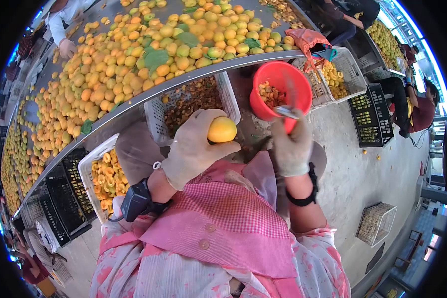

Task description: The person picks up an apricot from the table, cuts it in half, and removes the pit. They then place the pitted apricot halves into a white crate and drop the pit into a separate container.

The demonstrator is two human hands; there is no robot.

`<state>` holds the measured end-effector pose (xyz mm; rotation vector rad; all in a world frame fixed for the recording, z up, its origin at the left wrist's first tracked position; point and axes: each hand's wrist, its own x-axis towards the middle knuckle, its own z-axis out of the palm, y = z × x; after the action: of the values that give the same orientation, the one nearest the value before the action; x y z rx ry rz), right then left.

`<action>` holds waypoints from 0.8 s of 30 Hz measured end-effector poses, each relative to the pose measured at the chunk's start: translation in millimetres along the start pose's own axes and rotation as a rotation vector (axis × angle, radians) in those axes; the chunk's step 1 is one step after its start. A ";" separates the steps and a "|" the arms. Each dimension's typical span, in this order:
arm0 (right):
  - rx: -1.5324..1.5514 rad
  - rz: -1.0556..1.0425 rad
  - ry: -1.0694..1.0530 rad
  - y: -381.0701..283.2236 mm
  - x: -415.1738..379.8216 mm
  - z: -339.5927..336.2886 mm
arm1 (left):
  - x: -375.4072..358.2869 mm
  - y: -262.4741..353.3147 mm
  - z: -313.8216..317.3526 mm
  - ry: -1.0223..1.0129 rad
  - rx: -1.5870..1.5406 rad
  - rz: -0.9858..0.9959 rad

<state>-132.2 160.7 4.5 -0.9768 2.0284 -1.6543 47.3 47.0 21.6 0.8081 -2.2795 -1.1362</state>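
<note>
My left hand (196,144), in a pale glove, is closed around a whole yellow-orange apricot (222,130) in front of my apron. My right hand (292,149), also gloved, grips a red-handled metal tool (286,112) whose far end is blurred by motion. That tool overlaps the near rim of a red bucket (305,94), which has cut orange fruit pieces (271,94) inside. Beneath and beyond my left hand stands a white basket (228,99) of brownish pits and scraps (188,107).
A metal-edged table (184,74) heaped with apricots (134,64) curves across the front. Apricot halves fill a white crate (102,211) at my left. Another white crate (350,67) and a black crate (370,114) stand right. A co-worker's gloved hand (67,48) reaches over the table.
</note>
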 end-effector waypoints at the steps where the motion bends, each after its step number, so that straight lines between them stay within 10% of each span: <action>1: 0.133 0.013 0.076 -11.9 2.8 -5.1 | 0.0 -3.0 -0.8 -0.003 0.000 -0.001; 6: 0.286 -0.367 0.314 -44.6 14.1 -31.2 | 4.6 -8.4 -6.8 -0.179 -0.534 -0.095; 8: -0.641 -0.114 -0.064 38.6 48.6 -40.4 | 2.4 1.2 -13.4 -0.218 -0.699 -0.170; 12: -0.583 -0.021 -0.188 42.6 26.7 -14.4 | -3.1 -6.9 -20.3 -0.244 -0.816 -0.159; 17: 0.194 -0.089 -0.465 -11.6 -11.5 21.0 | -11.3 -11.6 -23.1 -0.258 -0.937 -0.255; 24: 0.199 -0.043 -0.564 -39.0 -30.4 41.6 | -24.7 -24.0 -21.4 -0.227 -1.035 -0.129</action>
<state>-72.5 148.9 26.2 -1.2463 1.4534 -1.3638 85.6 40.4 10.1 0.3977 -1.4231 -2.2326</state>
